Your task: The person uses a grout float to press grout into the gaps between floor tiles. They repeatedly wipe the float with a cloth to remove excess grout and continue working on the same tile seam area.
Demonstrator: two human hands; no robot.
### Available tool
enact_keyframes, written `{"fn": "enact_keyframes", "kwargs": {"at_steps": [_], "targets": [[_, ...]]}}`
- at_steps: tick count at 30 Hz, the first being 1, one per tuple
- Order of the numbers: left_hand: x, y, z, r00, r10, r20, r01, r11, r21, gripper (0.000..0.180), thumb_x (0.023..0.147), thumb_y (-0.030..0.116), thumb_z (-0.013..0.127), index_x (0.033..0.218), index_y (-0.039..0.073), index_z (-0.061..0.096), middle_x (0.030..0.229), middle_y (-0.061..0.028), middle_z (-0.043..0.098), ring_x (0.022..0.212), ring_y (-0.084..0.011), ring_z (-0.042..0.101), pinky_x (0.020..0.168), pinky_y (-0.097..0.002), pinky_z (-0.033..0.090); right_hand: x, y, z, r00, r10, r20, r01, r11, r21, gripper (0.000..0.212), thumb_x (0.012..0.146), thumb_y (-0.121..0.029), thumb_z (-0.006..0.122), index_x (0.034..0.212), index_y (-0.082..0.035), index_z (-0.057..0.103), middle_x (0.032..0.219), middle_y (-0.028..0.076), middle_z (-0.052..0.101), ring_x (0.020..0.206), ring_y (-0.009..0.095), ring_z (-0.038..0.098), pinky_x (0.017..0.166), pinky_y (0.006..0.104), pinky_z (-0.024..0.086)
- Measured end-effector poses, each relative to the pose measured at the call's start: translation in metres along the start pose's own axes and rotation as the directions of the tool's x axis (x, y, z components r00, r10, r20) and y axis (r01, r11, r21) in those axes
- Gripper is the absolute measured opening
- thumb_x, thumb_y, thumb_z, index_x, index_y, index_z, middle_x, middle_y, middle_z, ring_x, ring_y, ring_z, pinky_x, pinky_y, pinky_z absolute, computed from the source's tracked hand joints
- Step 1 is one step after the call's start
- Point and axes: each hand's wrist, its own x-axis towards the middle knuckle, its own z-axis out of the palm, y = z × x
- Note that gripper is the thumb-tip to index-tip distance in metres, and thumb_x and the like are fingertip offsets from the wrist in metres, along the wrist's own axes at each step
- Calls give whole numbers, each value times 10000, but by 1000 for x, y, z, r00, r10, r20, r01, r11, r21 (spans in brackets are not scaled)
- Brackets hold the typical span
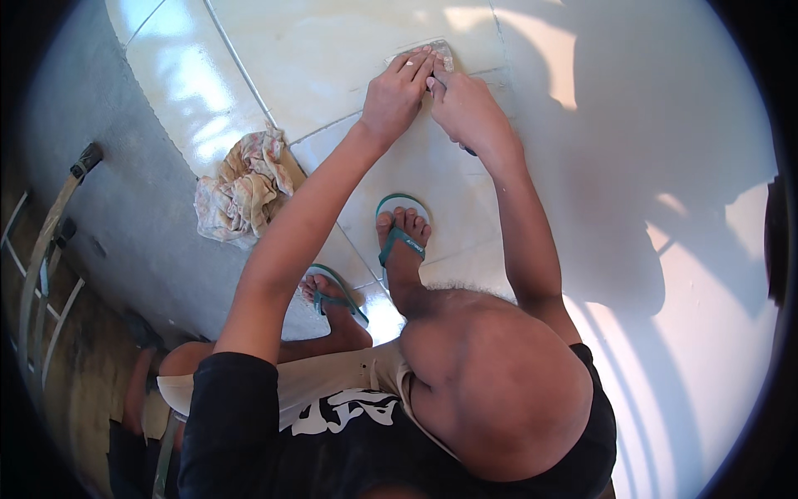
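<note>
My right hand (pixel 474 112) is closed around the dark handle of a scraper, whose handle end pokes out below my palm. The wide flat blade of the scraper (pixel 449 56) lies low against the light tiled floor (pixel 332 62). On top of that blade my left hand (pixel 394 98) rests with its fingers stretched out flat, close beside the right thumb. Both hands hide most of the tool, and its exact edge is hard to make out. A crumpled, pale patterned cloth (pixel 245 191) lies on the floor left of my left forearm.
My feet in green flip-flops (pixel 401 237) stand on the tiles below the hands. A grey concrete strip (pixel 108 158) borders the tiles on the left. A ladder-like metal frame (pixel 37 283) stands at the far left. A white wall (pixel 632 158) rises at the right, with shadows across it.
</note>
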Motion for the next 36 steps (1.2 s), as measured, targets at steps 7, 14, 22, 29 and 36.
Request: {"fn": "enact_keyframes", "kwargs": {"at_steps": [7, 14, 22, 29, 36], "targets": [[-11, -2, -6, 999, 41, -18, -41, 999, 18, 523, 830, 17, 704, 1352, 48, 692, 1350, -92, 719, 1229, -252, 687, 940, -334, 630, -4, 5, 27, 989, -89, -118, 86, 996, -29, 451, 1106, -235, 453, 1412, 50, 620, 785, 276, 723, 578, 393, 693, 676, 508, 591], [7, -19, -6, 997, 80, -12, -79, 996, 51, 521, 826, 60, 730, 1347, 73, 702, 1344, -74, 726, 1227, -252, 690, 937, -350, 632, 6, -2, 20, 981, -113, -156, 99, 991, -93, 481, 1074, -212, 505, 1476, 46, 562, 857, 282, 733, 827, 420, 756, 816, 546, 585], [9, -15, -4, 994, 103, -44, -99, 992, 77, 633, 770, 47, 760, 1395, 75, 667, 1358, -85, 716, 1231, -249, 686, 940, -333, 629, -19, -18, 15, 969, -60, -239, 10, 978, -206, 428, 1047, -227, 578, 1427, -43, 649, 904, 268, 751, 883, 461, 739, 805, 544, 588], [5, -19, -5, 987, 160, 22, -161, 975, 152, 528, 866, 114, 720, 1381, 8, 666, 1360, -121, 713, 1253, -257, 675, 971, -302, 618, -22, -23, 11, 988, 32, -149, -63, 975, -211, 372, 1040, -240, 605, 1353, -72, 717, 910, 248, 759, 870, 452, 741, 790, 536, 599], [32, -33, -6, 992, 117, 43, -122, 980, 156, 541, 868, 119, 715, 1394, 6, 657, 1384, -129, 695, 1261, -269, 667, 1019, -319, 597, 6, -27, 4, 979, -42, -201, 9, 987, -161, 382, 1038, -200, 594, 1383, -68, 692, 892, 240, 758, 843, 439, 745, 767, 534, 596]]}}
